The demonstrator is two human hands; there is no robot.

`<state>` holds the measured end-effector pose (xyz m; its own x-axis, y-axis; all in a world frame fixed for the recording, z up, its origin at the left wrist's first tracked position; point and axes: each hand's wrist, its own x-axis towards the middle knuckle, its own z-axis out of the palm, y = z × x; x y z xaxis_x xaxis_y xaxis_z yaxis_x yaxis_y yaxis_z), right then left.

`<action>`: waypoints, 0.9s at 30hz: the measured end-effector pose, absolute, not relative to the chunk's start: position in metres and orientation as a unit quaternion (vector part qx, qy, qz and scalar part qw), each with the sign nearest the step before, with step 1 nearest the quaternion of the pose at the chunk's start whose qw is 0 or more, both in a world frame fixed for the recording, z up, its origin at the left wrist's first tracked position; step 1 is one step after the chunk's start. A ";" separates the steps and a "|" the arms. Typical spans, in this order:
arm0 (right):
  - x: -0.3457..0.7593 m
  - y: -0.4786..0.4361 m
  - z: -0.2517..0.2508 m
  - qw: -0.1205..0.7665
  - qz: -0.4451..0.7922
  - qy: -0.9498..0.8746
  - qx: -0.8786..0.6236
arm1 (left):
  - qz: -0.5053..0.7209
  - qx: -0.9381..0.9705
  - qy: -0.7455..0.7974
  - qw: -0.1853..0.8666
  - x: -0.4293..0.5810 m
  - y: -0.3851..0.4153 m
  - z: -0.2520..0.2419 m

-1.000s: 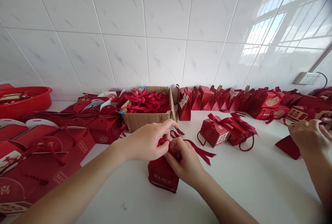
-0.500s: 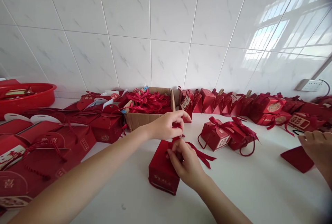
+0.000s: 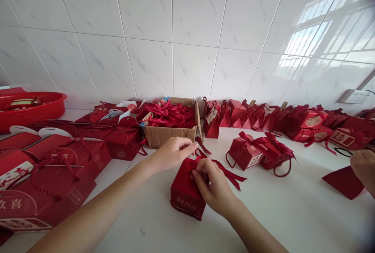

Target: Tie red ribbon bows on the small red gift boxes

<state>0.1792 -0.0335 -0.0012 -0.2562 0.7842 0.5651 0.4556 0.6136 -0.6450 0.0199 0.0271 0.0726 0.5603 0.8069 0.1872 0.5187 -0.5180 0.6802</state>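
A small red gift box (image 3: 185, 190) stands on the white table (image 3: 293, 214) just in front of me. A dark red ribbon (image 3: 227, 171) runs from its top and trails off to the right. My left hand (image 3: 171, 153) pinches the ribbon's end above the box's top. My right hand (image 3: 212, 184) is closed on the box's upper right corner and the ribbon there. Behind my hands a cardboard box (image 3: 168, 133) holds a heap of red ribbons (image 3: 171, 114).
Flat and folded red boxes (image 3: 58, 167) pile up at the left, with a red basin (image 3: 32, 108) behind. Finished boxes with bows (image 3: 254, 151) sit right of centre, more along the wall (image 3: 263, 114). Another person's hand (image 3: 365, 165) and a flat red piece (image 3: 345, 182) are at the right edge.
My left hand rose with the ribbon, then came back down toward the box top. The other person's hand drew back toward the right edge. The camera tilted slightly.
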 end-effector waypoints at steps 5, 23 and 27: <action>0.180 -0.032 -0.006 0.459 0.225 -0.760 -0.402 | 0.230 0.792 0.342 0.450 0.007 0.019 0.057; 0.175 -0.035 -0.011 0.476 0.208 -0.718 -0.463 | 0.341 0.749 0.302 0.482 0.002 0.010 0.027; 0.176 -0.036 -0.010 0.473 0.194 -0.722 -0.466 | 0.353 0.775 0.302 0.428 0.003 0.009 0.026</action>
<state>0.1755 -0.0356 -0.0099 -0.1179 0.8567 0.5021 0.4887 0.4903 -0.7217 0.0033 0.0092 0.0265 0.5680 0.7704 0.2897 0.1654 -0.4517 0.8767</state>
